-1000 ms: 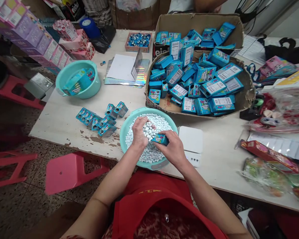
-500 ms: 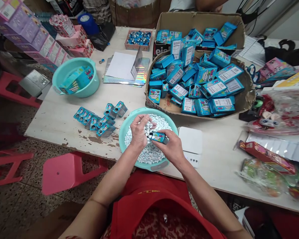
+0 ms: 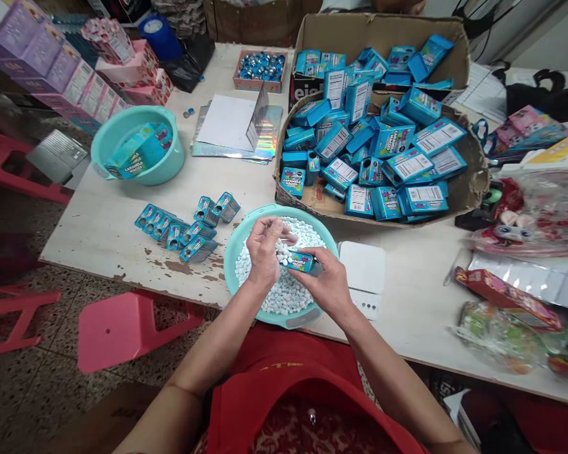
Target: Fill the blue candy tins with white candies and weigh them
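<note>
Over a turquoise basin [image 3: 329,230] of small white candies [image 3: 288,301], my right hand [image 3: 325,284] grips a small blue candy box [image 3: 301,261]. The box is tilted, its end with the opening turned toward my left hand [image 3: 265,252]. Cupped fingers of my left hand hold several white candies against that end; the candies cover the opening. To the left on the table stand several more blue boxes [image 3: 197,247], round holes showing in their tops. Just right of the basin lies a white scale [image 3: 363,268].
Cardboard boxes [image 3: 307,203] full of blue candy boxes stand behind the basin. At the back are another turquoise basin [image 3: 170,170] with blue packaging, a tray of blue-and-silver pieces [image 3: 261,68] and paper sheets [image 3: 227,123]. A pink stool [image 3: 108,331] is at the front left.
Fewer candies show in my left hand, which stays cupped against the box. The box is still in my right hand. The view has shifted slightly.
</note>
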A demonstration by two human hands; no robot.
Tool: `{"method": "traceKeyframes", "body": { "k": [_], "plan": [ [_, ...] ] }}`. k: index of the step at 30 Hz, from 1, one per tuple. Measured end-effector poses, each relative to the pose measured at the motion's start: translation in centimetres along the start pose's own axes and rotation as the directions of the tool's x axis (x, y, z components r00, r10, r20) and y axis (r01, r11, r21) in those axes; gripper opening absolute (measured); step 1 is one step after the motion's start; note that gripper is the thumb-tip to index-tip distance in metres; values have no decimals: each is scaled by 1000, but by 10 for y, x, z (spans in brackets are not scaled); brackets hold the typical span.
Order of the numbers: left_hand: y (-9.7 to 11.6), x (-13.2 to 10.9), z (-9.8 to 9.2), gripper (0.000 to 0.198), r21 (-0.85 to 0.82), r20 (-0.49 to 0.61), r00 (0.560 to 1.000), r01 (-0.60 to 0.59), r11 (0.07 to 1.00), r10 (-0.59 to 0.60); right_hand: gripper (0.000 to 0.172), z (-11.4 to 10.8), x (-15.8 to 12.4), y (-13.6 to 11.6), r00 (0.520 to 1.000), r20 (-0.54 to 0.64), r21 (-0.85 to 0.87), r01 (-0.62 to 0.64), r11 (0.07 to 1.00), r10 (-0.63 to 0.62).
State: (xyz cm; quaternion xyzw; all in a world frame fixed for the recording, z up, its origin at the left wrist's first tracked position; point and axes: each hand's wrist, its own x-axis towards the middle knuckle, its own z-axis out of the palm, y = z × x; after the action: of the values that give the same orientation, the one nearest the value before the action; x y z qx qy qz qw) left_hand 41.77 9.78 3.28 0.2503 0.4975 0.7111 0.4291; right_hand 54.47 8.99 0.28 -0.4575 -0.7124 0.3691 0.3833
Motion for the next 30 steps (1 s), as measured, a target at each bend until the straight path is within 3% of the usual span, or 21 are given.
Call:
{"method": "traceKeyframes", "body": {
  "k": [11, 17, 20, 22, 24, 26, 28, 30],
  "plan": [
    [0, -4, -1, 26, 41, 140, 990, -17, 999, 11, 32, 2, -1, 4, 997, -12, 79, -72, 994, 73],
    [11, -6, 6, 29, -7, 219, 976, -3, 1000, 4, 32, -2, -2, 3, 996, 8, 146, -91, 985, 91],
    [14, 5, -4, 32, 30, 206, 979, -18, 999, 11, 33, -7, -5, 7, 992, 2, 184, -125, 975, 127],
    [8, 21, -19, 35, 178, 194, 981, -17, 984, -18, 34, -13, -7, 12, 989, -15, 228, -138, 964, 145],
    [-7, 40, -38, 31, 470, 230, 972, -70, 880, -45, 34, -19, -9, 16, 987, -35, 267, -145, 953, 160],
    [-29, 57, -54, 22, 727, 323, 946, -244, 642, -6, 34, -25, -11, 18, 984, -57, 283, -144, 948, 166],
    [-55, 67, -61, 19, 803, 444, 894, -424, 420, 54, 35, -28, -11, 18, 983, -78, 285, -139, 949, 167],
    [-78, 69, -59, 22, 807, 513, 856, -507, 303, 67, 35, -29, -9, 17, 983, -80, 283, -134, 950, 162]
  ]
}}
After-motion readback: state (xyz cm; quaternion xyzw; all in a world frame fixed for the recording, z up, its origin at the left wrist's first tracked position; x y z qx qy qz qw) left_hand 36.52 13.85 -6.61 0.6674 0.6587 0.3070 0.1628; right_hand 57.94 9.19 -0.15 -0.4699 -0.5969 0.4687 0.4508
